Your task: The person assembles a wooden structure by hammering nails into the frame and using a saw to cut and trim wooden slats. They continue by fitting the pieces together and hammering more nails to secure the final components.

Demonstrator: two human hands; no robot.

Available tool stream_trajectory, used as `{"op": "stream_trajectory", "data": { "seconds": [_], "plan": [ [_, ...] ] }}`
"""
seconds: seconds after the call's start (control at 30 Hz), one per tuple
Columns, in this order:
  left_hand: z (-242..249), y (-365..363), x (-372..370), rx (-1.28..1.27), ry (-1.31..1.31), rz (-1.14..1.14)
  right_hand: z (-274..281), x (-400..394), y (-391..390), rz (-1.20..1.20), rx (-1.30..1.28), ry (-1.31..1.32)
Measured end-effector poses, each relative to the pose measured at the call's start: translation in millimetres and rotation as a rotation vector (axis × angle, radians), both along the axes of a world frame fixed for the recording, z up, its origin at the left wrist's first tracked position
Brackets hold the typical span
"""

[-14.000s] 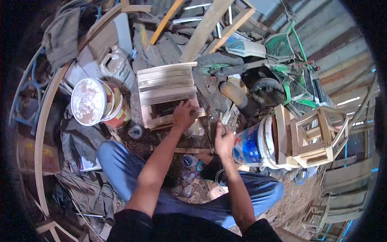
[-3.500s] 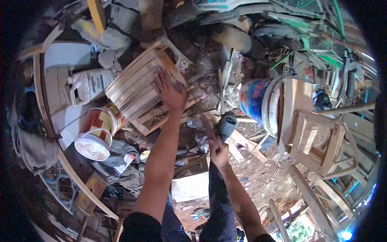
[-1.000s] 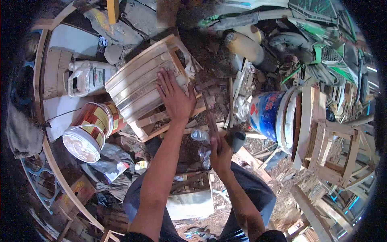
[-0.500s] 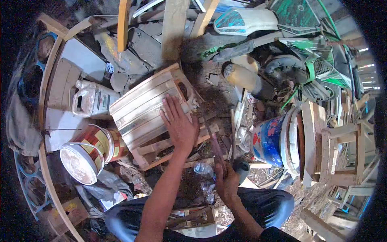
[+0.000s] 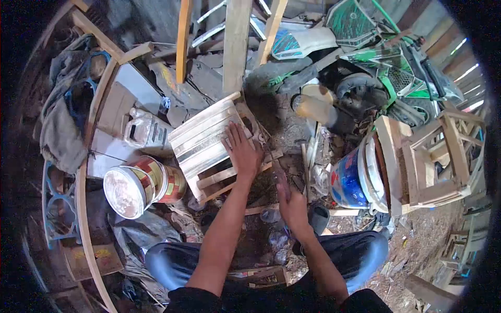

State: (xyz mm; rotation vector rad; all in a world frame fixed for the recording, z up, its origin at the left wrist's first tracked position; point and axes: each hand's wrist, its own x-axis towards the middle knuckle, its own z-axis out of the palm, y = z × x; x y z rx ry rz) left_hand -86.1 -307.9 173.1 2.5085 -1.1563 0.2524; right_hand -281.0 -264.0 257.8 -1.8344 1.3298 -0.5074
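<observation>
A small slatted wooden frame (image 5: 201, 136), like a stool or crate, lies tilted on the ground in front of me. My left hand (image 5: 244, 156) is flat on its slats near the right edge, fingers stretched out. Low and to the right, my right hand (image 5: 294, 211) is wrapped round a long, narrow, dark tool (image 5: 278, 175). The tool points up and away, its far end close to the frame's right side. Blur and shadow hide what kind of tool it is.
Left of the frame stand a paint bucket (image 5: 125, 190) and a whitish jerrycan (image 5: 146, 129). At right, a blue bucket (image 5: 350, 177) sits beside a wooden stool frame (image 5: 436, 161). Green motorcycle panels (image 5: 386, 62) and upright planks (image 5: 236, 47) lie behind. Plastic scraps (image 5: 279, 240) litter the ground.
The view has shifted, so the surroundings appear moved. My right hand with the tool has pushed forward, closer to the wooden frame. My left hand stays on the slats.
</observation>
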Motion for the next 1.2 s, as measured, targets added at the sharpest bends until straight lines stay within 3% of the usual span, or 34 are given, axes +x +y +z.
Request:
{"op": "stream_trajectory", "data": {
  "seconds": [0.07, 0.17, 0.27, 0.33, 0.47, 0.6, 0.63, 0.67, 0.73, 0.8, 0.93, 1.07, 1.13, 1.2],
  "plan": [
    [1, 5, 1, 0.026, 0.03, -0.003, 17, -3, -5, 0.1, 0.297, 0.07],
    [9, 1, -4, 0.097, 0.01, 0.009, -19, -15, 1, 0.074, 0.104, -0.114],
    [-13, -6, 1, -0.021, -0.011, 0.027, -27, -27, 7, 0.046, -0.012, 0.107],
    [11, 2, -3, 0.07, 0.095, 0.036, 0, -45, 25, 0.061, 0.175, -0.019],
    [3, 6, -5, 0.123, 0.102, -0.015, 8, -22, 15, 0.038, 0.059, 0.01],
    [8, 6, -4, -0.042, 0.034, -0.112, 0, 4, -3, 0.063, -0.072, -0.103],
    [5, 4, -9, 0.031, -0.016, -0.061, -7, -7, 6, 0.045, 0.004, 0.082],
    [1, 7, -12, 0.111, -0.065, -0.004, -11, -29, 28, 0.067, -0.036, 0.045],
    [8, -1, -3, 0.009, 0.014, -0.021, -9, -39, 35, 0.104, -0.103, 0.014],
    [6, 3, -9, 0.149, -0.001, -0.034, -14, -38, 40, -0.002, -0.148, -0.133],
    [6, 8, -7, 0.171, -0.095, -0.075, -14, 2, -9, 0.121, -0.149, -0.084],
    [7, 3, -5, 0.099, 0.036, -0.071, -12, -56, 33, 0.081, -0.118, -0.171],
    [5, 11, -8, 0.22, 0.033, -0.063, 1, -56, 36, 0.064, -0.029, -0.006],
    [7, 6, 0, 0.106, -0.003, -0.114, 4, -46, 19, 0.041, 0.098, 0.092]
  ]
}}
